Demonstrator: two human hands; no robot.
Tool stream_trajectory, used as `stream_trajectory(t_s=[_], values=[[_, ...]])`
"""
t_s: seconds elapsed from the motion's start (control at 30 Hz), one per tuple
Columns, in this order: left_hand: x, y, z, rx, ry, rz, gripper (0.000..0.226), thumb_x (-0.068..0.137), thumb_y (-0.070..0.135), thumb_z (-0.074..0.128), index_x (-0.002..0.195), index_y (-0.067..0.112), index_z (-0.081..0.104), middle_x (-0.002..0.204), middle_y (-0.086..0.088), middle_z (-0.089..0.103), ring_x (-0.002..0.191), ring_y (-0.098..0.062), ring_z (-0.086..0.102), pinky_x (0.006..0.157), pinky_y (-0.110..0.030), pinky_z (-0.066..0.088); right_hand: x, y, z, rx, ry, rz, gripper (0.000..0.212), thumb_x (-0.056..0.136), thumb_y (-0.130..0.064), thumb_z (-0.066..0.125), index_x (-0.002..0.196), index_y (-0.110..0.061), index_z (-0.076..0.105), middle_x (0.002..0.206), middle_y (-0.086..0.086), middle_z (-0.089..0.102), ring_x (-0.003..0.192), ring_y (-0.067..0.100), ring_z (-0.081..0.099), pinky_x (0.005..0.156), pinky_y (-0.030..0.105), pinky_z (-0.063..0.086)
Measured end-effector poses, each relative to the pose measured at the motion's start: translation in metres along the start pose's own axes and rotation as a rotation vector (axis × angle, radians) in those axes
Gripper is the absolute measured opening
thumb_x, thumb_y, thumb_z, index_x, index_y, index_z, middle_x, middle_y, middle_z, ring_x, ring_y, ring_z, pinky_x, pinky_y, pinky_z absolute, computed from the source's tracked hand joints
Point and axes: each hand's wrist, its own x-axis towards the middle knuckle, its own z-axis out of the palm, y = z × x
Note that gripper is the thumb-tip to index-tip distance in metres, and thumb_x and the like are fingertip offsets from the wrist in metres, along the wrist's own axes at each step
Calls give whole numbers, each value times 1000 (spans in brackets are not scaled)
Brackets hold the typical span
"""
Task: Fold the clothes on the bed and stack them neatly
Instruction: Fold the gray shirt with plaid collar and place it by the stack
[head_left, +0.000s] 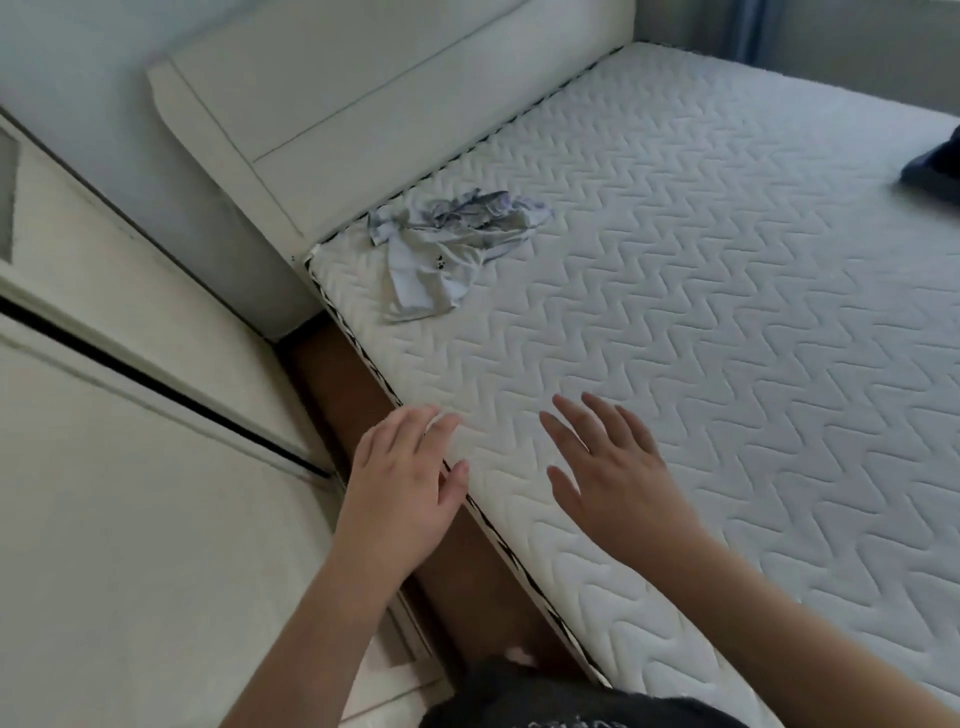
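Observation:
A crumpled heap of pale clothes (447, 244), light grey and white with blue print, lies at the near left corner of the white quilted mattress (701, 322), close to the headboard. A dark garment (935, 166) shows only partly at the right edge of the frame. My left hand (400, 493) hovers over the mattress edge with fingers straight and holds nothing. My right hand (608, 473) is over the mattress with fingers spread, also holding nothing. Both hands are well short of the heap.
A white padded headboard (363, 114) stands behind the heap. White wardrobe doors (130, 415) run along the left, with a narrow strip of brown floor (353, 395) between them and the bed. Blue curtain (748, 26) hangs at the far top right.

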Motion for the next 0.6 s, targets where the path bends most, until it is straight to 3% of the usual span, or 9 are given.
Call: stream_trajectory(t_s=[0.13, 0.33, 0.6], values=[[41, -40, -2, 50, -3, 9, 57, 94, 49, 29, 135, 20, 55, 140, -2, 52, 135, -24, 41, 112, -42, 29, 50, -20, 3, -5, 12, -36, 56, 101, -45, 29, 153, -24, 27, 162, -2, 21, 150, 23, 13, 121, 41, 4], [130, -112, 10, 30, -23, 9, 50, 98, 45, 39, 144, 26, 41, 151, 1, 38, 143, -20, 26, 117, -39, 17, 137, -58, 17, -8, 63, 50, 56, 99, -43, 32, 150, -22, 35, 159, -1, 28, 148, 23, 20, 121, 41, 12], [194, -191, 25, -35, -99, 165, 49, 98, 43, 42, 142, 24, 45, 150, 0, 41, 142, -19, 28, 117, -37, 18, 221, -107, 23, 4, 103, 158, 51, 96, -35, 51, 142, -16, 49, 153, 4, 41, 143, 28, 34, 117, 46, 26]])
